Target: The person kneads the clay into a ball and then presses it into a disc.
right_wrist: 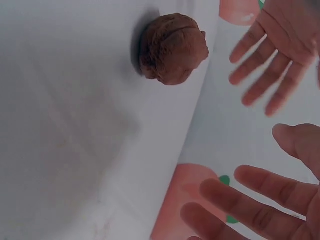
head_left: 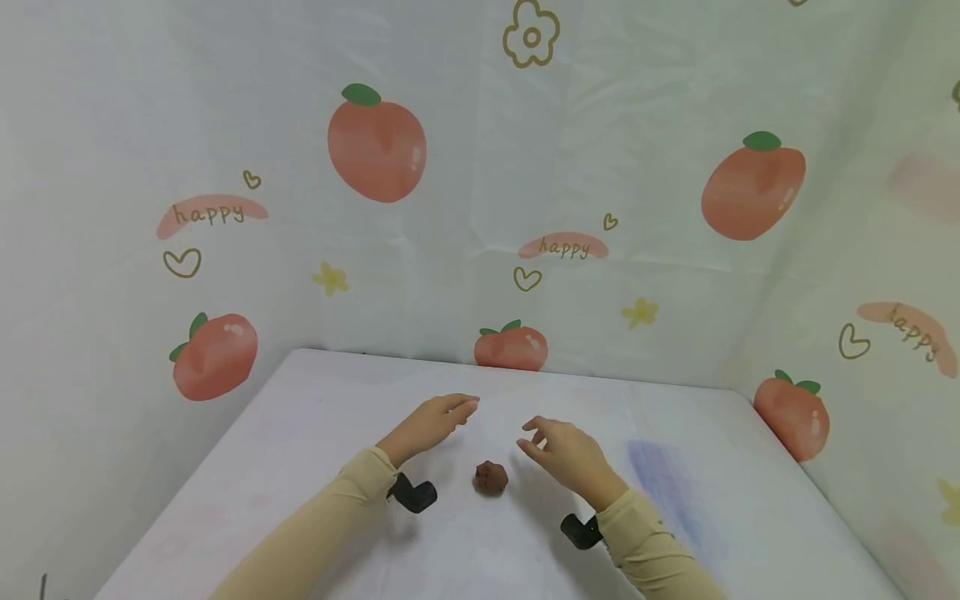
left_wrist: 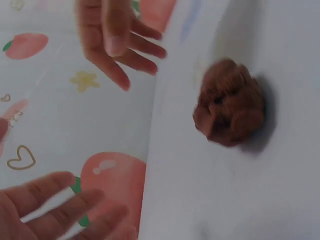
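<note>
Left hand point(head_left: 426, 427), right hand point(head_left: 572, 457): fingers spread, both apart from brown lump point(head_left: 491, 478). Head view: lump sits on white table point(head_left: 330, 408), left hand's 4 o'clock, right hand's 8. Blue smudge point(head_left: 663, 483) at lump's 3.

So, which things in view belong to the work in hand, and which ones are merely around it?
Work, probably: lumpy reddish-brown clay-like ball; bare left hand; bare right hand.

Merely around: white tabletop; white fruit-printed cloth backdrop; black wrist-worn cameras.
</note>
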Available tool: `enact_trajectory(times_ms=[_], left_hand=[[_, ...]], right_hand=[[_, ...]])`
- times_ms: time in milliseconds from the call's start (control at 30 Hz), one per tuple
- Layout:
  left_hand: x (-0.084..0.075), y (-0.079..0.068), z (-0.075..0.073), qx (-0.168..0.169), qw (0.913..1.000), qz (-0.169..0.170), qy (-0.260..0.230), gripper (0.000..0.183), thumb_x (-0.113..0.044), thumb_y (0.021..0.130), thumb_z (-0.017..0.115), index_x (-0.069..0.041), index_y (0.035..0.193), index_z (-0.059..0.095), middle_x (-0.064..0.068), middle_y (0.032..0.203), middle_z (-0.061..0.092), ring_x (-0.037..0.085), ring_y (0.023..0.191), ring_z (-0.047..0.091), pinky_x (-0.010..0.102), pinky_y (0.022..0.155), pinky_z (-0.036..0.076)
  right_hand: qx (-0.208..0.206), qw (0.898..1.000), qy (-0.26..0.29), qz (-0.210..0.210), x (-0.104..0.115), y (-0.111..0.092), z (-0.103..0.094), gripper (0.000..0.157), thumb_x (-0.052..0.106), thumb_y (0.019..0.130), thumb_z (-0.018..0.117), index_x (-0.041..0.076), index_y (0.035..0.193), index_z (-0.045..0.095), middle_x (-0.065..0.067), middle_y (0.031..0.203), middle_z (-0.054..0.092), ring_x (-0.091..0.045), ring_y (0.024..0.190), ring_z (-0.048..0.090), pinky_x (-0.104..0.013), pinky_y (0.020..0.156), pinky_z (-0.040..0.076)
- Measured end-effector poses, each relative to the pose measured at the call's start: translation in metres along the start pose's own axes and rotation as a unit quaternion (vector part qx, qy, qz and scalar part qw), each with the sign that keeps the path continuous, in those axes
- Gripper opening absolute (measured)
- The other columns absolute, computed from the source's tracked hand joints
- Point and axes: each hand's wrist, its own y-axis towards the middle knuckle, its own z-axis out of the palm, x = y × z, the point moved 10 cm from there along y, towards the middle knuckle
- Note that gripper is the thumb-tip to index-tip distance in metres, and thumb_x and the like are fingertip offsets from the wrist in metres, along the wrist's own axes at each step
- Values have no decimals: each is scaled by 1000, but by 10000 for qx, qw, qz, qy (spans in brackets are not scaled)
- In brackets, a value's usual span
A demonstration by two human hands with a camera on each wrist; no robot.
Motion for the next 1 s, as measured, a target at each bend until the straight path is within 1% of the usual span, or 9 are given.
enact_trajectory(times_ms=[67,133,300,400,500,633,767,833,1000], left_hand=[[-2,2,3,148,9975,71,-694,54,-48,102,38,-14,144,46,12,140,53,31,126,54,47,105,44],[-5,4,5,249,9911,167,-1294,56,-48,103,36,-14,148,40,13,146,48,33,131,49,46,108,41],[-10,6,3,250,9772,299,-2087,57,-46,104,32,-12,150,35,14,150,43,34,135,45,46,112,37],[-13,4,1,264,9730,389,-2259,58,-45,104,30,-11,151,33,16,151,40,35,136,43,46,112,35],[-15,3,0,282,9705,443,-2353,60,-46,105,29,-9,152,31,18,152,38,37,137,41,47,113,34],[-15,2,0,253,9685,422,-2442,60,-47,104,29,-9,151,31,19,152,38,37,137,41,47,113,34],[-15,1,1,245,9668,409,-2511,59,-44,105,29,-8,151,32,19,152,38,37,137,41,48,113,34],[-16,1,1,257,9661,431,-2531,58,-43,105,28,-8,151,32,20,152,38,39,137,39,48,113,33],[-15,1,2,271,9644,467,-2587,59,-44,105,28,-7,151,31,20,152,37,42,138,36,49,114,32]], right_hand=[[84,10000,43,-26,1,-1,4,29,36,91,66,14,110,68,3,88,71,-10,74,65,-31,62,51],[170,9998,90,-75,3,-1,8,32,37,90,66,13,112,67,1,91,71,-13,77,66,-32,64,52],[480,9975,448,-274,11,-3,23,55,45,88,67,11,130,59,-8,116,68,-24,102,66,-42,81,54],[685,9949,590,-444,18,-4,34,65,48,86,69,12,138,53,-10,131,61,-28,118,59,-47,95,49],[861,9922,562,-706,27,-5,45,69,44,83,73,11,140,52,-13,133,58,-30,124,55,-48,100,46],[1011,9878,394,-1119,40,-5,58,69,33,79,80,9,138,54,-12,124,63,-26,115,60,-42,96,50],[1006,9841,344,-1426,46,-5,67,60,23,78,81,6,131,60,-7,113,66,-19,104,63,-34,92,52],[965,9834,420,-1476,47,-5,67,56,19,78,81,4,128,62,-6,111,67,-18,102,63,-32,91,52],[826,9845,882,-1268,44,-2,57,52,12,80,79,1,127,61,-7,114,68,-19,100,63,-31,86,53]])
